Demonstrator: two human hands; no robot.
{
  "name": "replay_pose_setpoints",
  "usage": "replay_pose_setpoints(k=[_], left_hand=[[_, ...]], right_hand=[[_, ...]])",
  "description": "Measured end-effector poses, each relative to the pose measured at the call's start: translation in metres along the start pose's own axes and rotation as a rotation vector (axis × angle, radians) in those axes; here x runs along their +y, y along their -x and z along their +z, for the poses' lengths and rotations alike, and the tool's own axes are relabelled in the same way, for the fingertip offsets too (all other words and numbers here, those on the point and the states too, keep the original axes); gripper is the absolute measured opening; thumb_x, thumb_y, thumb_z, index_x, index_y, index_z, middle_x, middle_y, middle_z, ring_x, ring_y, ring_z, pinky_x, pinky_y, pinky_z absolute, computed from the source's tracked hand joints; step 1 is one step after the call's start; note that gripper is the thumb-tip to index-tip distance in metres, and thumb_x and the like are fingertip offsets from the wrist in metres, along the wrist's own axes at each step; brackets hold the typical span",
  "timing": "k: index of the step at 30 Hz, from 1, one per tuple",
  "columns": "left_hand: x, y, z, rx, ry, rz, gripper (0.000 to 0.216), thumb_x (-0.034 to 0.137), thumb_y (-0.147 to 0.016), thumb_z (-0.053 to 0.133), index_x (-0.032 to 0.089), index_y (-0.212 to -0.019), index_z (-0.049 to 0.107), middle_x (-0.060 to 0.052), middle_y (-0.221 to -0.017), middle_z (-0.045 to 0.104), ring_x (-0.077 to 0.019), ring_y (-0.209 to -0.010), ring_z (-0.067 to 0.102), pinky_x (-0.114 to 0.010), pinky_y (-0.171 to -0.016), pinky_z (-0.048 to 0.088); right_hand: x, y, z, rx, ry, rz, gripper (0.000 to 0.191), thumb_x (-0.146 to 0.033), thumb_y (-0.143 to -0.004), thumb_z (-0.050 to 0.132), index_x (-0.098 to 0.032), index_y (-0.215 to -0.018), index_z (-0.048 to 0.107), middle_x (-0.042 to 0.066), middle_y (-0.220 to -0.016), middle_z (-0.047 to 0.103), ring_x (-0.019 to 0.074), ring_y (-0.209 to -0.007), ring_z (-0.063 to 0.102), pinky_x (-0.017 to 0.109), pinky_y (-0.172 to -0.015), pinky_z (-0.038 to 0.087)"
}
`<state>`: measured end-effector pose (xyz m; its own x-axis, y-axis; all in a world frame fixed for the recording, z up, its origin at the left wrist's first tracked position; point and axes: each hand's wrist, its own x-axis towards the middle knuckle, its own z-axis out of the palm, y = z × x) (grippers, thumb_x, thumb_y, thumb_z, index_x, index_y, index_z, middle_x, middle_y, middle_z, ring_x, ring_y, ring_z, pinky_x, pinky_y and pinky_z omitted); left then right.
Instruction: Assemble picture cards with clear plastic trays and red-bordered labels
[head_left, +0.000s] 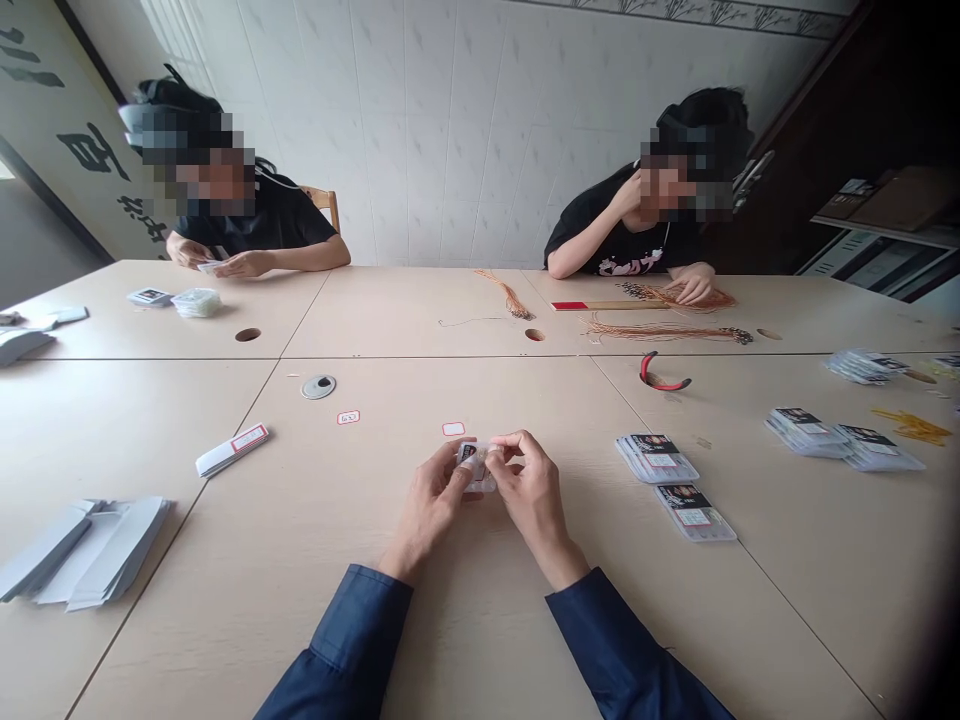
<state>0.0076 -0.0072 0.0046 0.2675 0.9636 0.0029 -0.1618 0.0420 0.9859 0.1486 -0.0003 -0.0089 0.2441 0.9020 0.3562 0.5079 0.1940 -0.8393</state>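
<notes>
While both hands work the clear case (481, 480) mid-bench (315, 620), left hand (431, 490) has it gripped, thumb on its face; right hand (534, 492) is nearly closed, thumb and forefinger on its right edge. Looks done: stacked cases (658, 460) at 3 o'clock, top one wearing a red-bordered label. Looks unfinished: the held one; can't tell if it's labelled. Loose label (453, 429) at 11 o'clock, label bundle (232, 450) at 9.

Own hands (427, 492): two; loose labels (454, 429): two; co-workers (281, 222): two.
</notes>
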Motion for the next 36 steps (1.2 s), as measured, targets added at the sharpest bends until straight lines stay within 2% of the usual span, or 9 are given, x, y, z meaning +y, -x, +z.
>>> replay_pose_setpoints(k=[6, 14, 23, 32, 36], left_hand=[[-0.0052, -0.0012, -0.0018, 0.023, -0.024, 0.004, 0.037, 0.043, -0.086, 0.056, 0.020, -0.116, 0.061, -0.005, -0.093, 0.064, -0.0208, -0.084, 0.062, -0.033, -0.068, 0.058], [-0.0033, -0.0017, -0.0026, 0.008, 0.021, 0.002, 0.036, 0.040, -0.088, 0.054, 0.020, -0.117, 0.060, -0.005, -0.096, 0.062, -0.0201, -0.089, 0.060, -0.032, -0.074, 0.058], [-0.0078, -0.0017, -0.0037, 0.027, 0.010, -0.028, 0.037, 0.039, -0.086, 0.057, 0.020, -0.117, 0.059, -0.007, -0.101, 0.063, -0.0211, -0.087, 0.062, -0.033, -0.068, 0.059], [-0.0062, -0.0027, -0.0041, 0.054, 0.002, -0.023, 0.037, 0.039, -0.085, 0.058, 0.021, -0.117, 0.061, -0.006, -0.096, 0.064, -0.0212, -0.088, 0.061, -0.031, -0.068, 0.058], [-0.0057, -0.0003, -0.0033, 0.053, 0.014, -0.025, 0.041, 0.040, -0.085, 0.057, 0.020, -0.121, 0.058, -0.005, -0.091, 0.062, -0.0209, -0.085, 0.061, -0.035, -0.069, 0.059]], right_hand=[[0.0030, 0.0000, 0.0010, -0.017, 0.006, -0.043, 0.012, -0.028, -0.079, 0.056, -0.018, -0.083, 0.059, 0.004, -0.076, 0.060, 0.0157, -0.065, 0.054, 0.027, -0.057, 0.048], [-0.0014, 0.0016, 0.0018, -0.019, -0.032, 0.022, 0.016, -0.032, -0.081, 0.054, -0.017, -0.086, 0.059, 0.004, -0.078, 0.062, 0.0163, -0.067, 0.057, 0.026, -0.056, 0.049], [0.0024, 0.0016, 0.0028, -0.026, -0.002, -0.020, 0.013, -0.029, -0.079, 0.056, -0.018, -0.085, 0.059, 0.003, -0.076, 0.061, 0.0148, -0.063, 0.054, 0.027, -0.059, 0.049], [-0.0028, 0.0030, 0.0023, -0.036, -0.035, 0.007, 0.018, -0.030, -0.083, 0.052, -0.017, -0.090, 0.061, 0.005, -0.081, 0.064, 0.0142, -0.061, 0.057, 0.026, -0.055, 0.049], [-0.0036, 0.0028, 0.0023, -0.021, -0.006, -0.032, 0.015, -0.029, -0.080, 0.055, -0.017, -0.089, 0.061, 0.004, -0.079, 0.063, 0.0142, -0.061, 0.057, 0.027, -0.057, 0.050]])
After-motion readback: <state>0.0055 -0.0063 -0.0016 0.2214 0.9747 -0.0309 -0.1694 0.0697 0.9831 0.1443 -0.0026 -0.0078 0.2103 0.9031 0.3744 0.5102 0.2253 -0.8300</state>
